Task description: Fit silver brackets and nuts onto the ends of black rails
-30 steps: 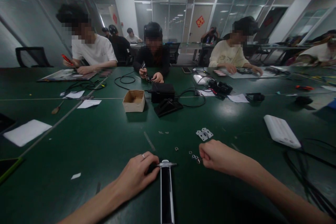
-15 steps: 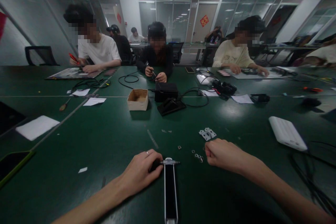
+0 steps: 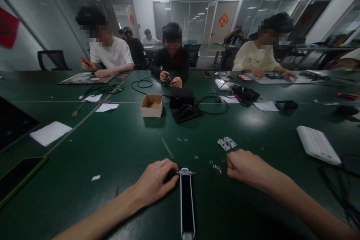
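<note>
Left hand point(image 3: 156, 180) pinches the tabletop frame point(image 3: 187, 203) by its crossbar point(image 3: 186, 173); right hand point(image 3: 244, 165), curled (contents, if any, hidden), lies right of it. Loose nuts point(image 3: 217, 168) intervene; metal plates point(image 3: 227, 143) and an open box point(image 3: 152, 111) lie beyond the frame.

Left hand point(image 3: 157, 177) palm down, thumb and forefinger curled in a pinch. Right hand point(image 3: 244, 165) in a fist, fingertips hidden. Hands well apart; forearms point(image 3: 108, 213) bare, angled in from lower corners.

Frame point(image 3: 187, 202): mtl-look edges, smooth
Small rings point(image 3: 217, 167), R of frame: shiny mtl
Box point(image 3: 152, 111), beyond frame: cardbd-look, matt
Tabletop point(image 3: 112, 135), under frame: smooth, semi-gloss
</note>
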